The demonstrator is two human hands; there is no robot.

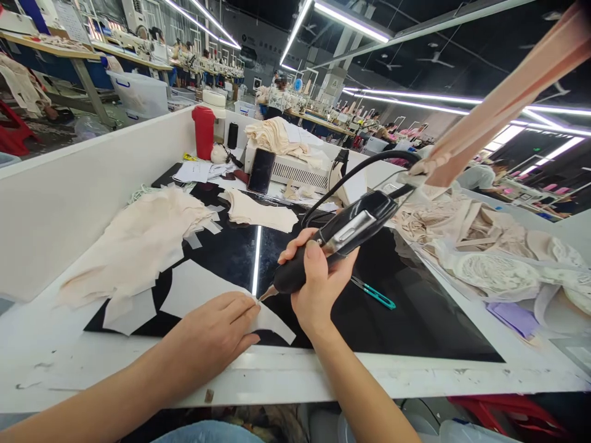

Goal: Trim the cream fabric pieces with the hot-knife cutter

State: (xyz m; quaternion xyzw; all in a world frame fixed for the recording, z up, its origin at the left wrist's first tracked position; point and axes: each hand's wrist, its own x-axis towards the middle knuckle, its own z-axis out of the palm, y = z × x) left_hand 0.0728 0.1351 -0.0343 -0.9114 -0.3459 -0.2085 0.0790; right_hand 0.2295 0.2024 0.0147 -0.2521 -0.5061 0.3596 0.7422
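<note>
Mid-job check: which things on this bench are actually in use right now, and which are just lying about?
In use:
right hand, in a closed grip on the black corded hand tool
left hand, flat on the white cut piece

Lying about:
teal clippers
beige fabric pile
red container
phone

Your left hand [217, 332] covers the near edge of the white paper piece [198, 289], so its outline there can't be read. Your right hand [318, 283] wraps the cutting tool's [337, 240] grip; the tip, just beside the paper piece, is too small to make out. The peach strap [508, 98] above the tool runs off the top right corner. Far beyond the tool, the sewing stations [295, 104] blur together.
</note>
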